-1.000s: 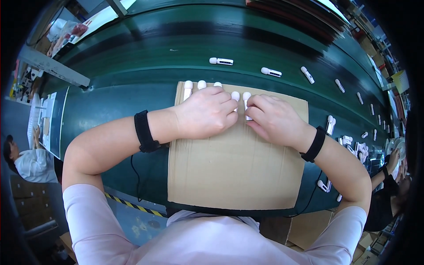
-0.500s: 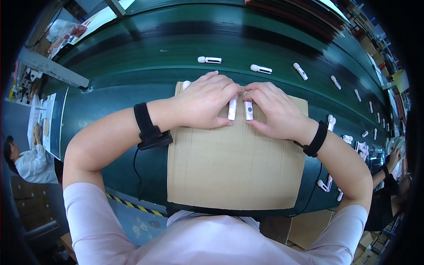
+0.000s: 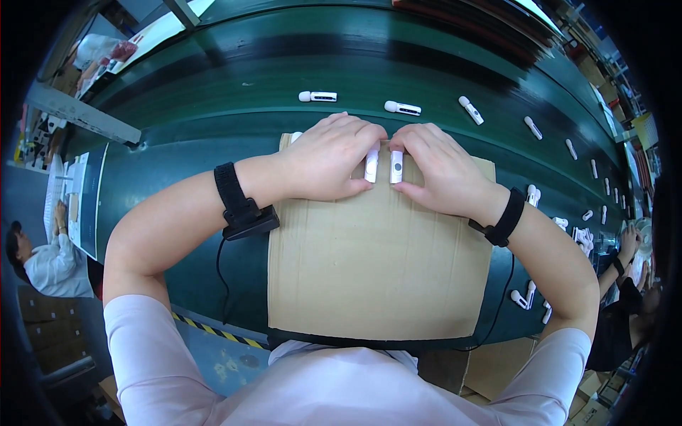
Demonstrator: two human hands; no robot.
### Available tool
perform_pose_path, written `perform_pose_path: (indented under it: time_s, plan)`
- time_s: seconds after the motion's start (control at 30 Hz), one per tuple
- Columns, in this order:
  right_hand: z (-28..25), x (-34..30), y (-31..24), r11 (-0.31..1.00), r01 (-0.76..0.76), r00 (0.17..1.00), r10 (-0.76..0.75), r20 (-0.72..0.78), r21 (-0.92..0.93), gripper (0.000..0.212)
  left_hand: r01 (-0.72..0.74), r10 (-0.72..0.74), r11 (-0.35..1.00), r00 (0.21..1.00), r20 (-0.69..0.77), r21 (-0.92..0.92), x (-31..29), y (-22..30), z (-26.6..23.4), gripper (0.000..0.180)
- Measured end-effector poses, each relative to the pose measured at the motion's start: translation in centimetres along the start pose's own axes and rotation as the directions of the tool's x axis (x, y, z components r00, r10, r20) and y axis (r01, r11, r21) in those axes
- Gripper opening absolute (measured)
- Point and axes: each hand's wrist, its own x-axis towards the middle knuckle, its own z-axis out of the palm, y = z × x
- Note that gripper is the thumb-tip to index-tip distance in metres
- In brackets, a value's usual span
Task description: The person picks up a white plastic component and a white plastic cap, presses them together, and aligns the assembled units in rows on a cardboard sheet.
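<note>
My left hand (image 3: 335, 157) pinches a small white stick-shaped device (image 3: 371, 167) between thumb and fingers. Close beside it, a second white stick-shaped device (image 3: 396, 169) with a dark round spot is held the same way by my right hand (image 3: 442, 170). Both stand lengthwise, a narrow gap apart, over the far part of a brown cardboard sheet (image 3: 376, 270). Fingers cover the far ends of the two devices. Partly hidden behind my left hand, something white (image 3: 296, 136) lies at the sheet's far left corner.
Beyond the cardboard, a row of white round-headed devices (image 3: 403, 108) lies on the green conveyor belt (image 3: 234, 89). More devices (image 3: 582, 240) are piled to the right. Black cables (image 3: 219, 266) hang from my wristbands. One person (image 3: 53, 263) sits at left, another (image 3: 614, 312) at right.
The devices on the conveyor belt have shifted left. My hands, with their two devices, have moved slightly farther away from me. At right, the other person's arm has moved.
</note>
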Motion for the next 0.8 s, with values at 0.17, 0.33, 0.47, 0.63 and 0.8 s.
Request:
perform_pose_path:
  time_s: [0.17, 0.33, 0.47, 0.63, 0.8]
  plan:
    - [-0.3, -0.6, 0.8, 1.0, 0.015, 1.0, -0.015, 0.002, -0.012, 0.054, -0.047, 0.048, 0.999, 0.998, -0.042, 0.013, 0.5, 0.4, -0.1, 0.055]
    - [-2.8, -1.4, 0.5, 0.997, -0.038, 0.999, 0.039, 0.013, -0.066, 0.054, 0.061, -0.062, 0.998, 0.996, -0.069, -0.015, -0.3, -0.4, -2.3, 0.052]
    - [-5.2, -2.9, 1.4, 0.981, -0.138, 0.99, 0.14, 0.002, -0.137, 0.051, 0.266, -0.267, 0.964, 0.953, -0.14, -0.027, -0.2, -6.0, -4.7, 0.04]
    - [-6.0, -3.5, 2.4, 0.972, -0.21, 0.978, 0.208, -0.028, -0.101, 0.043, 0.462, -0.459, 0.887, 0.883, -0.096, 0.007, -1.1, -13.1, -3.6, 0.029]
    - [-6.7, -4.0, 2.0, 0.97, -0.223, 0.975, 0.221, -0.037, -0.097, 0.038, 0.489, -0.484, 0.869, 0.872, -0.075, 0.079, -1.1, -13.6, -2.8, 0.026]
